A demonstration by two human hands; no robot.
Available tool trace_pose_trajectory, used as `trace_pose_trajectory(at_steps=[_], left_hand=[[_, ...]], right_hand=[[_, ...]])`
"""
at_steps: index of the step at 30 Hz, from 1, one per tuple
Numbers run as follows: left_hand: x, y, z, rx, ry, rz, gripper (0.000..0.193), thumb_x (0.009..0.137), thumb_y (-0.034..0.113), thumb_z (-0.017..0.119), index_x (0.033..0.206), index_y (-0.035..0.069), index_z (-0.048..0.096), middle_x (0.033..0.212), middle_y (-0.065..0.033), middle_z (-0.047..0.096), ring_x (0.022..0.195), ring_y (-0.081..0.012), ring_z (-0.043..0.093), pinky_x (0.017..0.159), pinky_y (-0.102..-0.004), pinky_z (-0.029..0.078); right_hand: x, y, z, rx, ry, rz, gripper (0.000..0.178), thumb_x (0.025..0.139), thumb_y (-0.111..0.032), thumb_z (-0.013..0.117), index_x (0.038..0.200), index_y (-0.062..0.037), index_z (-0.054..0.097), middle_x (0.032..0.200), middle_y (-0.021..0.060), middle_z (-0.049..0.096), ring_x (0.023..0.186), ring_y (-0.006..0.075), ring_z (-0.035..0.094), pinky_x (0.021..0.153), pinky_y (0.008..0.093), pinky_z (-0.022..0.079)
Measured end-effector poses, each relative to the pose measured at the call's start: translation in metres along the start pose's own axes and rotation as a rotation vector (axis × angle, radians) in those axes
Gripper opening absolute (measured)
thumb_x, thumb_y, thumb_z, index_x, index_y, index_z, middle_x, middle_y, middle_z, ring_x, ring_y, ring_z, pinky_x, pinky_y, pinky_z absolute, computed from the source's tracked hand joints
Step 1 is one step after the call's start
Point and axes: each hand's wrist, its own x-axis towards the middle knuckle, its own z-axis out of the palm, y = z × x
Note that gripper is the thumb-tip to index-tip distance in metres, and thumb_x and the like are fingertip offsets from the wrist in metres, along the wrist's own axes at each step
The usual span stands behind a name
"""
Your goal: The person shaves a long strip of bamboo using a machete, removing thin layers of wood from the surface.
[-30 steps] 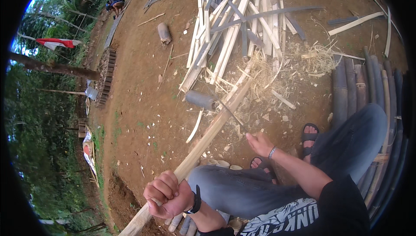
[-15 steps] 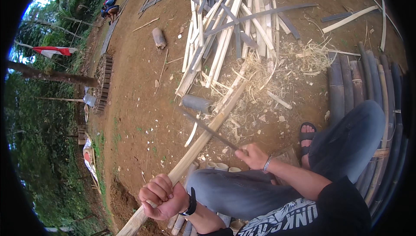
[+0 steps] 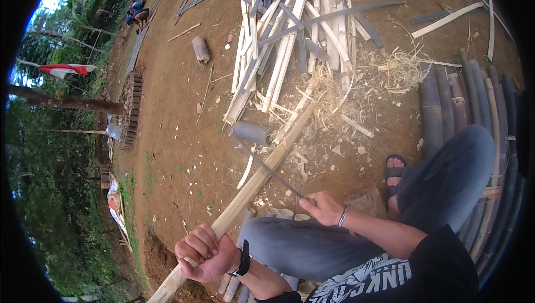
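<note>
My left hand (image 3: 206, 253), with a black band on its wrist, is wrapped around a long pale bamboo strip (image 3: 245, 196). The strip runs slantwise from the lower left up to the shavings on the ground. In my right hand (image 3: 324, 209) is the handle of a long, thin, dark-bladed knife (image 3: 273, 174). Its blade lies across the strip, ahead of my left hand, and points up and left. Whether the edge bites into the strip cannot be made out. A short dark bamboo piece (image 3: 252, 132) lies beyond the blade tip.
Split bamboo strips (image 3: 284, 58) form a pile ahead, with curly shavings (image 3: 404, 72) beside it. I sit on a platform of dark bamboo poles (image 3: 432, 111). A bamboo log piece (image 3: 201, 49) lies on the dirt. Far left are a red and white flag (image 3: 66, 70) and a bent-over person (image 3: 137, 14).
My right hand and the knife have shifted slightly toward me along the strip. My left hand keeps its grip on the strip, and the whole view has moved a little.
</note>
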Motion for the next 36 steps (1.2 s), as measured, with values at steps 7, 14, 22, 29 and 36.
trace_pose_trajectory(at_steps=[7, 14, 22, 29, 36], left_hand=[[0.0, 0.007, -0.002, 0.005, 0.041, 0.044, 0.04, 0.088, 0.029, 0.049, 0.056, 0.016, 0.029, 0.043, 0.0034, 0.028, 0.036, -0.0071, 0.023, 0.04, -0.0217, 0.019], [0.003, -0.001, 0.012, 0.034, -0.057, 0.027, 0.039, 0.09, 0.029, 0.048, 0.057, 0.016, 0.029, 0.045, 0.0041, 0.028, 0.037, -0.0066, 0.023, 0.041, -0.022, 0.019], [0.006, 0.001, 0.008, -0.001, -0.07, -0.003, 0.039, 0.092, 0.027, 0.046, 0.059, 0.017, 0.029, 0.047, 0.0048, 0.025, 0.04, -0.0063, 0.021, 0.043, -0.0231, 0.019], [0.011, 0.0, 0.005, 0.062, -0.026, 0.001, 0.04, 0.092, 0.031, 0.045, 0.058, 0.016, 0.028, 0.045, 0.0042, 0.025, 0.037, -0.0064, 0.022, 0.04, -0.0222, 0.018], [0.019, -0.001, 0.002, 0.024, -0.081, -0.024, 0.038, 0.092, 0.027, 0.047, 0.059, 0.017, 0.03, 0.048, 0.005, 0.025, 0.04, -0.0067, 0.022, 0.042, -0.0233, 0.019]], right_hand=[[0.017, 0.014, 0.006, 0.139, -0.082, 0.169, 0.068, 0.09, -0.066, 0.041, 0.05, -0.0112, 0.044, 0.042, -0.0013, 0.04, 0.036, 0.012, 0.039, 0.036, 0.0334, 0.033], [0.047, 0.047, -0.018, -0.026, -0.038, 0.294, 0.067, 0.091, -0.064, 0.041, 0.048, -0.0119, 0.042, 0.042, -0.0016, 0.042, 0.036, 0.0115, 0.041, 0.036, 0.0337, 0.033], [0.037, 0.064, -0.01, -0.052, 0.069, 0.282, 0.064, 0.091, -0.06, 0.046, 0.05, -0.0115, 0.037, 0.04, -0.0051, 0.035, 0.032, 0.0104, 0.034, 0.028, 0.0328, 0.031], [0.041, 0.068, -0.009, 0.053, 0.019, 0.32, 0.068, 0.09, -0.066, 0.039, 0.048, -0.0129, 0.038, 0.042, -0.003, 0.037, 0.037, 0.0101, 0.036, 0.035, 0.0345, 0.029], [0.037, 0.054, -0.016, 0.075, -0.032, 0.197, 0.07, 0.089, -0.066, 0.041, 0.046, -0.0109, 0.042, 0.041, -0.0005, 0.037, 0.037, 0.012, 0.04, 0.04, 0.0346, 0.035]])
